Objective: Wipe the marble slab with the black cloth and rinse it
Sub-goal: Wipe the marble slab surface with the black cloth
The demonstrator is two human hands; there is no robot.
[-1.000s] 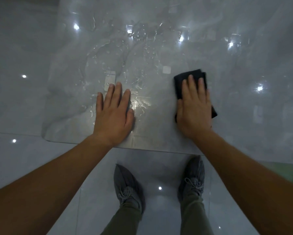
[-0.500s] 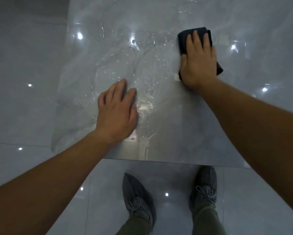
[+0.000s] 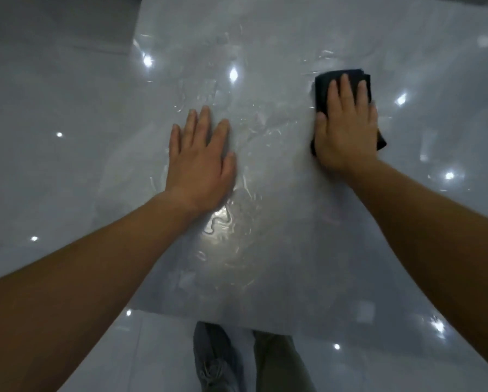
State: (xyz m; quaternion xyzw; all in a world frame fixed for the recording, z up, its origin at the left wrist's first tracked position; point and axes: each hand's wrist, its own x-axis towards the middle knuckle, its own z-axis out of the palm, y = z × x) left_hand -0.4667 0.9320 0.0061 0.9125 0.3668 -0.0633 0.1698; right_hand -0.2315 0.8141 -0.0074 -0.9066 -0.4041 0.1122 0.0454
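Right hand [image 3: 346,131] flat, pressing black cloth [image 3: 343,80] on far right of wet marble slab [image 3: 265,264]. Left hand [image 3: 201,162] flat, fingers spread, bracing. You keep palm pressure even, overlap strokes through puddles.

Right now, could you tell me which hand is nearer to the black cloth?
The right. The right hand lies flat on the black cloth, pressing it onto the marble slab. The left hand rests flat on the wet slab, apart from the cloth, to its left.

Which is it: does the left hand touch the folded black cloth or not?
Apart. The head view shows bare wet grey marble slab between the left hand and the black cloth.
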